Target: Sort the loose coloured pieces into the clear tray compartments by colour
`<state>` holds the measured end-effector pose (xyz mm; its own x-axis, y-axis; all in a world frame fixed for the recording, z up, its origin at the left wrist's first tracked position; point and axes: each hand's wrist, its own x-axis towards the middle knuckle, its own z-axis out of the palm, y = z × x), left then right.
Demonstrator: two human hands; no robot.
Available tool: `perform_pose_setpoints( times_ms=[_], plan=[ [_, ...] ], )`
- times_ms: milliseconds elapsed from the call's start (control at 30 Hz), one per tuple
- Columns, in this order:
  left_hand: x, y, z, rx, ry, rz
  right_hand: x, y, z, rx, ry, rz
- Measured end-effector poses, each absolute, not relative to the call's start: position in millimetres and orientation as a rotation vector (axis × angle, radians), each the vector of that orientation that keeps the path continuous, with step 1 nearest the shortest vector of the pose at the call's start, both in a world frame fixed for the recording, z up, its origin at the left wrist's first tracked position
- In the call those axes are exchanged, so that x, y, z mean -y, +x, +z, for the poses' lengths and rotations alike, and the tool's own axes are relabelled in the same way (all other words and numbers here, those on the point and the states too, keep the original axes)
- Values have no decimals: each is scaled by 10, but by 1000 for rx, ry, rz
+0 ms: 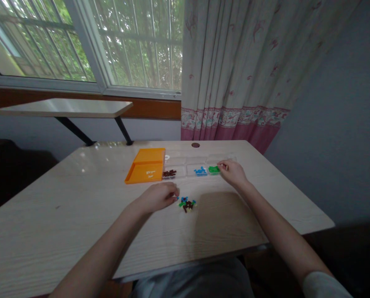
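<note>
Green pieces (214, 169), orange tray (149, 155), shelf (73, 106), curtain (231, 74)

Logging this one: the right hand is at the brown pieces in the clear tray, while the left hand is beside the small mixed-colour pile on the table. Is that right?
Not quite: the head view shows the right hand at the green pieces in the clear tray, not the brown pieces. The rest stands.
</note>
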<state>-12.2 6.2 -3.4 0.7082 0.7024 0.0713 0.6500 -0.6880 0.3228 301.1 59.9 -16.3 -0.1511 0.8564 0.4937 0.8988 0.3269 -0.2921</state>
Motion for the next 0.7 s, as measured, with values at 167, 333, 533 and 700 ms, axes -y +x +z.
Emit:
perform_pose_setpoints(
  times_ms=[167,333,533,700],
  plan=[
    [-39,-77,-36,-1036,2623,300,-403,2680,-168,2166,-1333,58],
    [-6,-26,-74,-1079,2612,349,-168,2327,-212,2348,-1070,152],
    [-26,110,-152,-1027,2211,732,-24,2166,-249,2336,-920,72],
    [-64,188,-257,-934,1674,753,-17,2126,-291,2265,-920,109]
  ],
)
